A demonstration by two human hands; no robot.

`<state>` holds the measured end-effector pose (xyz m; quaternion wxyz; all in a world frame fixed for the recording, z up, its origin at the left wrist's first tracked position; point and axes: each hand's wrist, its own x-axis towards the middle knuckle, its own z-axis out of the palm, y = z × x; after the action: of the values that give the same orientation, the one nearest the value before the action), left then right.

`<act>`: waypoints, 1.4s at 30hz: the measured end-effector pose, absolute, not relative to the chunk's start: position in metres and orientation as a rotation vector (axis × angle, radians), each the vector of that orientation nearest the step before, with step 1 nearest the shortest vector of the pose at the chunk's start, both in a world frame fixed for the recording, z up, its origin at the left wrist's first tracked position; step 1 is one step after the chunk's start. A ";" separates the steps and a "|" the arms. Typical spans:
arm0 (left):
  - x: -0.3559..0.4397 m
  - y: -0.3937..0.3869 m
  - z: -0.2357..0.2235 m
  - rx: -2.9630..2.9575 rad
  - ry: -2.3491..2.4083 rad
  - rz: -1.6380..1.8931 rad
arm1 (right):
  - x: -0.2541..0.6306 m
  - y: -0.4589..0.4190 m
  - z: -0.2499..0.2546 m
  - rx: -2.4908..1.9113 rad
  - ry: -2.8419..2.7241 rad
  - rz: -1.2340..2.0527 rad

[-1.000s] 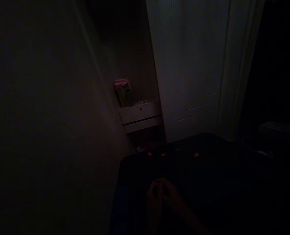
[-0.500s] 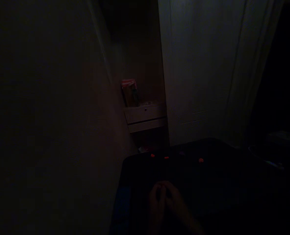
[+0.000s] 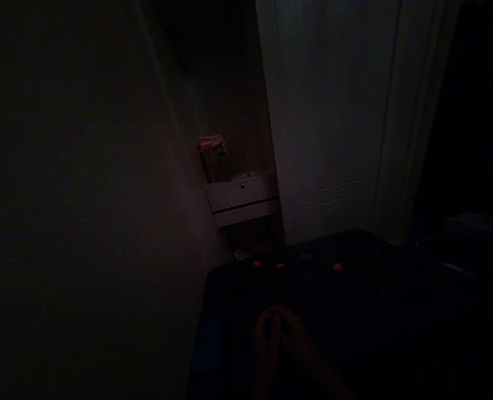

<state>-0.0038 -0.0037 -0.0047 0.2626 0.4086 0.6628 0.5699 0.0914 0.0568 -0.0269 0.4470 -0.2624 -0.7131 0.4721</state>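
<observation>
The scene is very dark. My left hand and my right hand meet at the fingertips above a dark surface, low in the middle of the view. Fingers and thumbs of both are bent and pressed together. Whatever they pinch, if anything, is lost in the dark. Beyond them on the surface lie a small red piece, a second flat red piece, a dim purplish piece and a round orange piece.
A blue patch shows along the left edge of the surface. Behind stand a drawer unit with a striped bag on top and a pale panelled door. A wall rises on the left. A pale thin object lies at right.
The view shifts slightly right and back, so the whole scene slides with it. My hands stay together at the fingertips, with little visible finger movement.
</observation>
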 end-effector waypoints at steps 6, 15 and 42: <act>-0.004 -0.004 -0.005 1.126 1.790 1.514 | 0.092 0.055 -0.022 -0.636 -1.781 1.192; -0.007 -0.004 -0.009 1.156 1.784 1.495 | 0.092 0.055 -0.017 -0.637 -1.791 1.186; -0.006 -0.003 -0.005 1.070 1.817 1.504 | 0.089 0.058 -0.027 -0.604 -1.791 1.205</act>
<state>-0.0055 -0.0033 -0.0053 0.2722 0.3973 0.6750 0.5589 0.0892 0.0582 -0.0273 0.4351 -0.2425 -0.7194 0.4841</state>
